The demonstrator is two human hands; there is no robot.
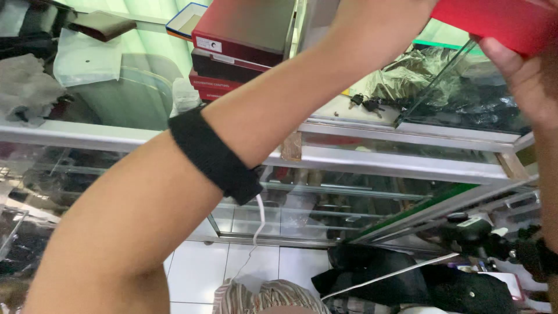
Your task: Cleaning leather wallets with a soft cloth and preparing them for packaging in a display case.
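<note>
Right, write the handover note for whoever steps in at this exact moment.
Right hand: raised at the top right, fingers under a red box that runs out of frame.
Left hand: out of view; only the left forearm, with a black band, crosses the picture toward the top.
Nearby: a stack of red and dark boxes on the glass display counter, keys on the glass.
Done: red box is in hand, held up high.
Left: it has not been set down anywhere.

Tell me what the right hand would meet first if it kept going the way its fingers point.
The right hand points up at the red box and already touches its underside, so the box comes first. Anything beyond it is out of frame.
</note>
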